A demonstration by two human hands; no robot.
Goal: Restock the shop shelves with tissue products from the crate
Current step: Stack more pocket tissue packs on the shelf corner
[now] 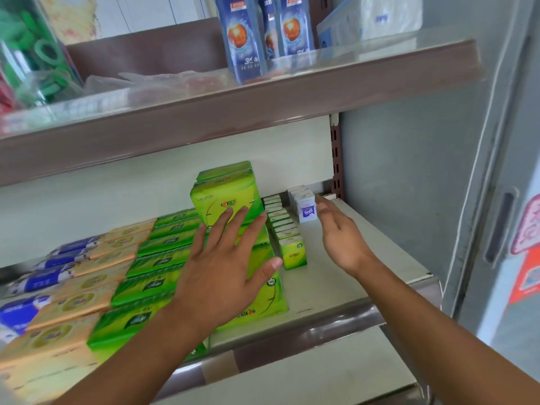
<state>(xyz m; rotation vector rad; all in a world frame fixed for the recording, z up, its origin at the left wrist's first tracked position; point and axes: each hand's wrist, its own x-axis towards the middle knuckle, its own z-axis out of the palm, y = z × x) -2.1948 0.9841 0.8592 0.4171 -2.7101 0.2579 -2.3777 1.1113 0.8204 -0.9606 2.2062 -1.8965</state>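
A: Nearest first, L side?
B: Left hand, fingers spread wide and straight, palm down over the big green tissue packs lying at the shelf front. Fingertips reach the stacked green pack standing behind, at 12 o'clock from the hand. Grips nothing.
A: R hand?
B: Right hand, at 3 o'clock from the left, open and relaxed, holds nothing, fingertips just beside the white-purple mini packs.
A: Between the hands?
B: Row of small green mini packs running front to back.
A: To 9 o'clock?
B: Flat green packs, then orange packs, then blue packs at far L.
A: Farthest?
B: Upper shelf, 12 o'clock: blue boxes, clear bags, green rings. Crate isn't in view.
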